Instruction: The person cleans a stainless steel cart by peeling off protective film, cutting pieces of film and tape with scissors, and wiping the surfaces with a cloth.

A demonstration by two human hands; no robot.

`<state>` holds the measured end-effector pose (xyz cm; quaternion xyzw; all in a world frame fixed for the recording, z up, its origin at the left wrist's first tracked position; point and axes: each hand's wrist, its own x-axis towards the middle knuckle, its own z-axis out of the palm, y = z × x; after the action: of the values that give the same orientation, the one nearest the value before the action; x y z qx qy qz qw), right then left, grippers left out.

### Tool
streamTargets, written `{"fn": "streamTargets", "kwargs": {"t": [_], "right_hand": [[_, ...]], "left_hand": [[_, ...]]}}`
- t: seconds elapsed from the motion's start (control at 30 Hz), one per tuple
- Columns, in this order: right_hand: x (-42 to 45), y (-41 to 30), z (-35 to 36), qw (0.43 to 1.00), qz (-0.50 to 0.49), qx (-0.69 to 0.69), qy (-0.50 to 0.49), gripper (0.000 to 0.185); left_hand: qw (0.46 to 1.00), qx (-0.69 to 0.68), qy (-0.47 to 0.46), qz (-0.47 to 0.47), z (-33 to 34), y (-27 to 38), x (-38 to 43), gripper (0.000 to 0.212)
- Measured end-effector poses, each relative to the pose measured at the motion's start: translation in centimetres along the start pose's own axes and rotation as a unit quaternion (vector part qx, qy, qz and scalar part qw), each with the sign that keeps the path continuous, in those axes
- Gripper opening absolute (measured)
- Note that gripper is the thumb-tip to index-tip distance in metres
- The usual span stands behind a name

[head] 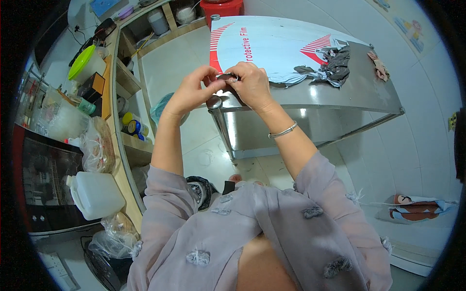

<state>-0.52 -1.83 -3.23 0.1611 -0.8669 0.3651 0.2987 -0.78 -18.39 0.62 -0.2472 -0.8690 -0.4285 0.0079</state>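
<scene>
Both my hands meet over the near left corner of a stainless steel table point(360, 95). My right hand point(252, 85) grips a small dark edge of protective film point(230, 77) between thumb and fingers. From the other side, the thumb and fingertips of my left hand point(198, 87) pinch at the same edge; the fingers partly hide it. White film with red print point(269, 40) still covers the far and left part of the tabletop. Along its ragged front edge lies a crumpled grey-black film piece point(336, 67). Bare metal shows along the near and right side.
A crumpled brownish scrap point(379, 66) lies near the table's right end. Open shelving with a wooden counter point(115, 145) runs along my left, holding a white plastic jug point(97, 194) and a lime-lidded tub point(85, 65). A red bucket point(222, 11) stands behind the table.
</scene>
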Motion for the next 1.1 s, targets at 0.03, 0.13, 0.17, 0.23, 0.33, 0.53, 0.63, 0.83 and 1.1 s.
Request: {"fn": "streamTargets", "kwargs": {"t": [0.03,0.13,0.17,0.23,0.33,0.53,0.63,0.83,1.1], "right_hand": [[0.0,-0.1,0.1,1.0,0.0,0.0,0.0,0.008],[0.9,-0.6,0.4,0.993,0.072,0.09,0.022,0.01],[1.5,-0.6,0.2,0.992,0.079,0.096,0.031,0.015],[2.4,-0.4,-0.3,0.985,0.089,0.133,0.064,0.02],[3.3,-0.4,-0.7,0.971,0.091,0.198,0.1,0.02],[5.3,0.1,-2.4,0.942,0.129,0.273,0.146,0.018],[6.2,0.3,-3.6,0.946,0.099,0.271,0.146,0.018],[5.0,-0.4,-5.6,0.986,-0.079,-0.14,-0.043,0.054],[4.3,-0.4,-1.7,0.979,-0.032,-0.201,-0.001,0.068]], "left_hand": [[0.997,0.072,-0.014,0.033,-0.2,0.0,-0.1,0.024],[0.99,0.126,0.001,0.069,-0.3,-1.3,0.6,0.023],[0.986,0.145,0.009,0.083,-0.4,-1.7,1.1,0.024],[0.985,0.143,0.039,0.094,-0.2,-1.2,2.2,0.028],[0.964,0.16,0.125,0.171,-0.3,-0.9,3.6,0.027],[0.96,0.099,0.126,0.229,-1.2,0.9,7.9,0.025],[0.961,0.051,0.123,0.244,-1.1,1.9,9.3,0.024],[0.968,0.0,0.098,0.231,-1.3,2.0,9.6,0.027],[0.981,-0.057,0.095,0.161,-0.9,1.4,8.4,0.023]]}}
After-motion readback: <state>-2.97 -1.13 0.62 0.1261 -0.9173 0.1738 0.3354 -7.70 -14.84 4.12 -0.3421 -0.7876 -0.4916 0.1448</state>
